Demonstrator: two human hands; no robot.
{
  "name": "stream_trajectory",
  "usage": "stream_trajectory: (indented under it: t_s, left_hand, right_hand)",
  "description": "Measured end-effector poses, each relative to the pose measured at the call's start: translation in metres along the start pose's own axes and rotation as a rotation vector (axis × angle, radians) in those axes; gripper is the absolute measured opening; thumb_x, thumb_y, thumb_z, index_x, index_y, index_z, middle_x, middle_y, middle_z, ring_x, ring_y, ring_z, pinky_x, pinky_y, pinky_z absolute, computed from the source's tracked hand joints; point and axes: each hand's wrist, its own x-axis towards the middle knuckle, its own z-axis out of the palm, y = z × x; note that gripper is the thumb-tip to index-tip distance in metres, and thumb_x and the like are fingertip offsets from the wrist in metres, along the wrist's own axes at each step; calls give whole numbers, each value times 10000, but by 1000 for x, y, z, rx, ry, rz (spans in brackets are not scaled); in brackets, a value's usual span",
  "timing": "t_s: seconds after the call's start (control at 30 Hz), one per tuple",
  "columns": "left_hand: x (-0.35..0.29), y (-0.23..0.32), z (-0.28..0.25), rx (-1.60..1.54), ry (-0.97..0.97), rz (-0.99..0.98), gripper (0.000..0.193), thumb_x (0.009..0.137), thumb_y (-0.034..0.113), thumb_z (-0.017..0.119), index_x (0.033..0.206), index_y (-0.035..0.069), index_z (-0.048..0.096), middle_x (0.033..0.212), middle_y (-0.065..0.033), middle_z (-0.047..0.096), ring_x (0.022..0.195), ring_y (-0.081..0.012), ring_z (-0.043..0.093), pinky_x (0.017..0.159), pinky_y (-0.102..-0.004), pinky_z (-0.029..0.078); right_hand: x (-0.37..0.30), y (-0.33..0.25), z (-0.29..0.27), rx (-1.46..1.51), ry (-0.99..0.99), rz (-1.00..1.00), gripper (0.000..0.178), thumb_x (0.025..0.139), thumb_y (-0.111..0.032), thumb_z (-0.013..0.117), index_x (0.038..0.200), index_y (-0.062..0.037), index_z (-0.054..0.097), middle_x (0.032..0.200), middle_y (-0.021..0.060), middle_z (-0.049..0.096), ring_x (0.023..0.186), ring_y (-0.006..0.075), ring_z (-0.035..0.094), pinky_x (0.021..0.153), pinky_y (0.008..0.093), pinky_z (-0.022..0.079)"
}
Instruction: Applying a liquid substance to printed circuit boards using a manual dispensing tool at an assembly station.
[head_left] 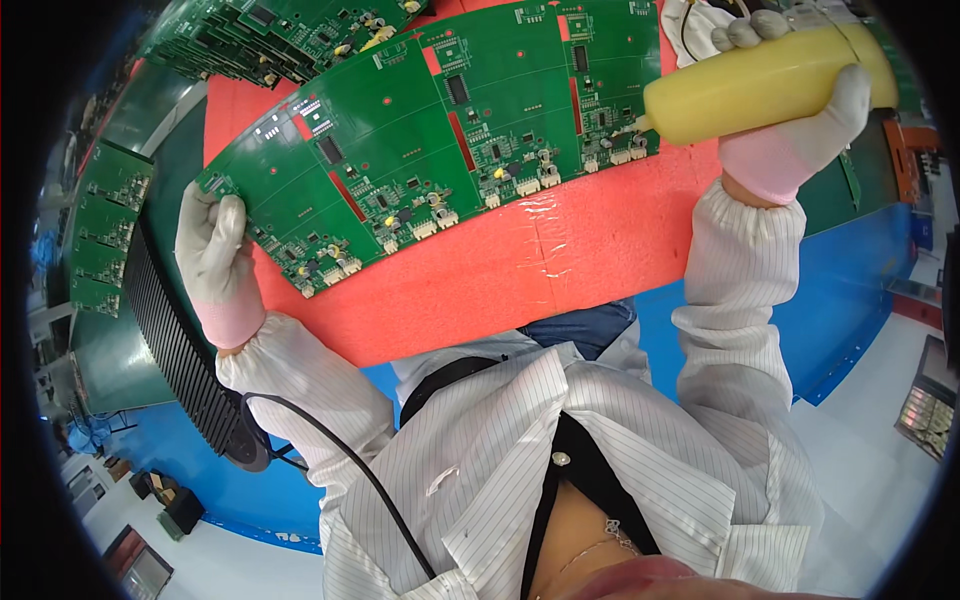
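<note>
My left hand (215, 250), in a white glove with a pink cuff, grips the left end of a long green circuit board panel (410, 115). The panel lies tilted over a red foam mat (480, 275) and carries several repeated sections, with white connectors along its near edge. In my gloved right hand (800, 140) is a yellow squeeze bottle (755, 90), held on its side. Its nozzle points left and meets the right end of the panel in this view; whether it touches the board I cannot tell.
A stack of green circuit boards (265, 45) stands at the far left of the mat. More boards (110, 230) lie on the green table at left, beside a black ribbed object (180, 330). An orange rack (910, 150) is at far right. A black cable (340, 445) runs across my left sleeve.
</note>
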Motion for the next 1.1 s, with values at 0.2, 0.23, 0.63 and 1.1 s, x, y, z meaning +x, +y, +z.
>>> stream_trajectory:
  t_s: [0.2,0.23,0.63,1.1]
  left_hand:
    - [-4,-8,13,31,3,8,273,887,156,523,1105,3,463,936,-7,543,796,-65,505,724,-206,394]
    - [-4,-6,17,34,35,13,292,875,167,536,1097,-10,468,860,8,517,730,-51,456,660,-192,347]
    - [-2,-5,3,-10,7,-17,252,887,154,524,1091,14,473,930,-7,552,784,-67,514,697,-207,403]
    - [2,-3,7,22,-6,-84,267,899,166,501,1093,-13,464,909,-6,540,773,-55,509,695,-197,406]
  right_hand:
    - [-8,-7,-15,-1555,174,-663,435,820,-488,497,908,-65,453,723,72,508,601,177,498,566,290,437]
    - [-8,-7,-14,-1560,160,-658,433,821,-487,497,908,-65,453,726,72,509,603,178,500,567,291,437]
    - [-5,-6,-15,-1075,108,-444,433,813,-493,507,877,-68,459,729,64,509,602,175,502,573,288,443]
    - [-15,-54,3,-1312,5,-432,431,846,-359,350,1046,11,445,847,159,502,748,268,501,735,384,450]
